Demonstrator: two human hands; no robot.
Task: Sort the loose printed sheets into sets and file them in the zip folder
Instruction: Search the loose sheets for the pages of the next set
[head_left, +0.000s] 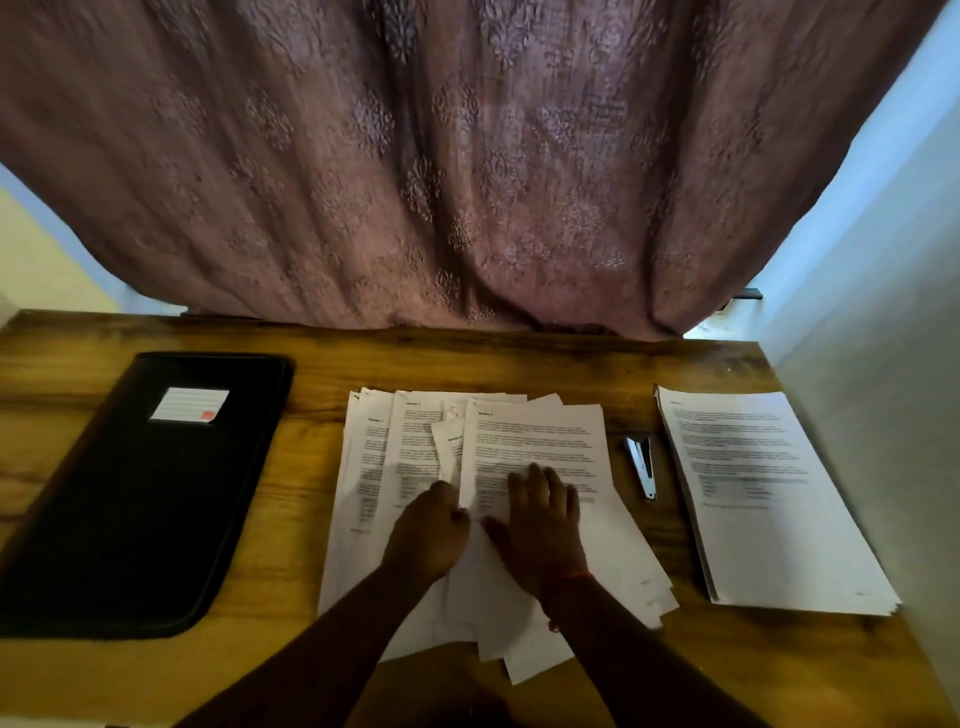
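Head camera: you are looking down at a brown wood-grain table (311, 670) with a mauve patterned curtain (467, 156) hanging behind its far edge.

In the middle of the table lies a loose, fanned-out heap of white printed sheets (535, 436), their corners pointing several ways and their edges overlapping one another.

Your right hand (540, 519) lies flat on the top sheet of that heap, fingers straight and slightly spread, palm pressing down on the paper. A thin red thread band (563, 584) circles that wrist.

Your left hand (431, 530) sits just beside the right one, on the heap as well. Its fingers are curled at the left edge of the top sheet, and it appears to pinch that edge, though blur hides the fingertips.

At the left of the table, well apart from the heap, the black rectangular zip folder (130, 509) lies flat and closed, with a white label (189, 404) bearing a small red mark on its cover.

To the right of the heap, a small silver stapler (643, 466) rests on the bare wood. Beyond it, near the right edge of the table, a neat squared stack of white printed sheets (769, 499) lies separate from the heap.
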